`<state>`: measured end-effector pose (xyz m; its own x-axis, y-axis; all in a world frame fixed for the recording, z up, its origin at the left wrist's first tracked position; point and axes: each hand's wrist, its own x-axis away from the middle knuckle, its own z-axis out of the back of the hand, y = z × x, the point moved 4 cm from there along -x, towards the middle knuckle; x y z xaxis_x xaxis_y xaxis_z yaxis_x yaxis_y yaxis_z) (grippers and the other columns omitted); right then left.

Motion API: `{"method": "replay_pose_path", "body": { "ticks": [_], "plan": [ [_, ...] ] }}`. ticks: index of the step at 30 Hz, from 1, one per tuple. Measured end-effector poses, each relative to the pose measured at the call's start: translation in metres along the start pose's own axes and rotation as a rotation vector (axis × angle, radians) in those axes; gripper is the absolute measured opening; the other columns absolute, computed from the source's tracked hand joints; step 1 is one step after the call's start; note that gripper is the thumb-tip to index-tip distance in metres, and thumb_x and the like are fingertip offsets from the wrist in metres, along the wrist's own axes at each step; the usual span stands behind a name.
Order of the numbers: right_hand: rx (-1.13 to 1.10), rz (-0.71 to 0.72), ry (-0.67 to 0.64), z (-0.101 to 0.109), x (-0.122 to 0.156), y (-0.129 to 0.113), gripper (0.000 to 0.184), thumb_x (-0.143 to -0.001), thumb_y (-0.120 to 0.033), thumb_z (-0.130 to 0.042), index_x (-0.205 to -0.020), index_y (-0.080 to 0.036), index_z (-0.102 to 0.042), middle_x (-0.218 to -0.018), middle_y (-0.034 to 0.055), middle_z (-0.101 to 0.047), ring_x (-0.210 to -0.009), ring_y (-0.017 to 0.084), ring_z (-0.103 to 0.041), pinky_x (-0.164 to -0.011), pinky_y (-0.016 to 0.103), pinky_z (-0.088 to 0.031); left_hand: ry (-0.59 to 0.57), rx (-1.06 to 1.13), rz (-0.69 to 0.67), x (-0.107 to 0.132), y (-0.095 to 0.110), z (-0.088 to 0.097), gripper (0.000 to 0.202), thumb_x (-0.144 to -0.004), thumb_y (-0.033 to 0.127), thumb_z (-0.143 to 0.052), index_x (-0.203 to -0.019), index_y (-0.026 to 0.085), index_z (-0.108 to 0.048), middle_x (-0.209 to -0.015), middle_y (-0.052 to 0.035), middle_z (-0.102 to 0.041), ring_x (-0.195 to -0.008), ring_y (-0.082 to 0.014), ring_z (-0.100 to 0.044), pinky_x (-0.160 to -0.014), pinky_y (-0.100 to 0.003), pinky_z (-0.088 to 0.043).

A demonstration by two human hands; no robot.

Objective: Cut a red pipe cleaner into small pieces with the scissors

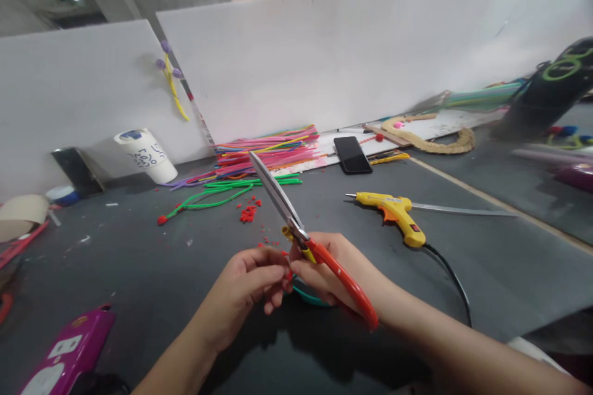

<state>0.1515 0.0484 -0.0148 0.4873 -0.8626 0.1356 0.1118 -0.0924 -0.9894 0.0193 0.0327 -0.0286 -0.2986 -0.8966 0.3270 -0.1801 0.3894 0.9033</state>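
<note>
My right hand [331,262] is wrapped around a pair of scissors [340,278] with red handles. Their blades point up and to the left, away from me. Thumb and fingers of my left hand [254,278] are pinched together on a small red fuzzy piece [290,274], mostly covered by the fingertips. Both hands' fingertips meet there. A teal-green curved strand [311,299] shows beneath my right hand; where its ends go is hidden. Beyond the hands lie red fuzzy clippings [248,214] and green pipe cleaners [217,197], one with a red tip [162,220].
A yellow glue gun [391,210] with its cord lies at right. Behind are a pile of pipe cleaners [264,151], a phone [353,155] and a white cup [146,155] against the white partition [347,62]. A purple device [69,352] sits at near left.
</note>
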Motion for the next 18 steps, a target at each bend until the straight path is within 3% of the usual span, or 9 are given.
{"method": "replay_pose_path", "body": {
  "ticks": [5, 10, 14, 18],
  "plan": [
    [-0.019, 0.009, 0.039, -0.0013, -0.0036, 0.0026, 0.008, -0.068, -0.011, -0.049, -0.063, -0.017, -0.047, -0.049, -0.008, -0.046, -0.035, 0.002, -0.033, -0.032, 0.013, -0.023, 0.043, -0.131, -0.051, 0.0002, 0.0017, -0.0013, 0.013, -0.068, 0.026, -0.065, -0.067, 0.013, -0.062, -0.059, -0.0022, -0.06, -0.045, -0.0076, -0.05, -0.041, -0.017, -0.038],
    [0.007, 0.008, 0.078, -0.0002, -0.0032, 0.0009, 0.011, -0.068, -0.01, -0.047, -0.061, -0.017, -0.044, -0.042, -0.0108, -0.035, -0.035, 0.002, -0.03, -0.034, 0.014, -0.023, 0.091, -0.28, -0.066, 0.0027, 0.0042, -0.0018, 0.007, -0.063, 0.017, -0.063, -0.06, 0.014, -0.058, -0.05, 0.0006, -0.055, -0.039, -0.0068, -0.045, -0.037, -0.017, -0.031],
    [0.056, 0.022, 0.072, 0.0012, -0.0023, -0.0001, 0.009, -0.067, -0.011, -0.046, -0.061, -0.018, -0.045, -0.042, -0.0104, -0.034, -0.037, 0.003, -0.031, -0.037, 0.015, -0.024, 0.126, -0.265, -0.119, 0.0023, 0.0073, -0.0009, 0.007, -0.064, 0.021, -0.062, -0.064, 0.014, -0.061, -0.054, -0.0006, -0.057, -0.043, -0.0084, -0.047, -0.039, -0.018, -0.035],
    [0.153, 0.052, 0.073, 0.0018, -0.0033, 0.0002, 0.008, -0.064, -0.01, -0.047, -0.059, -0.017, -0.046, -0.049, -0.0086, -0.037, -0.042, 0.004, -0.031, -0.04, 0.015, -0.026, 0.128, -0.277, -0.078, 0.0016, 0.006, -0.0025, 0.01, -0.062, 0.023, -0.065, -0.063, 0.013, -0.061, -0.053, -0.0017, -0.058, -0.042, -0.009, -0.048, -0.038, -0.019, -0.035]
  ]
}}
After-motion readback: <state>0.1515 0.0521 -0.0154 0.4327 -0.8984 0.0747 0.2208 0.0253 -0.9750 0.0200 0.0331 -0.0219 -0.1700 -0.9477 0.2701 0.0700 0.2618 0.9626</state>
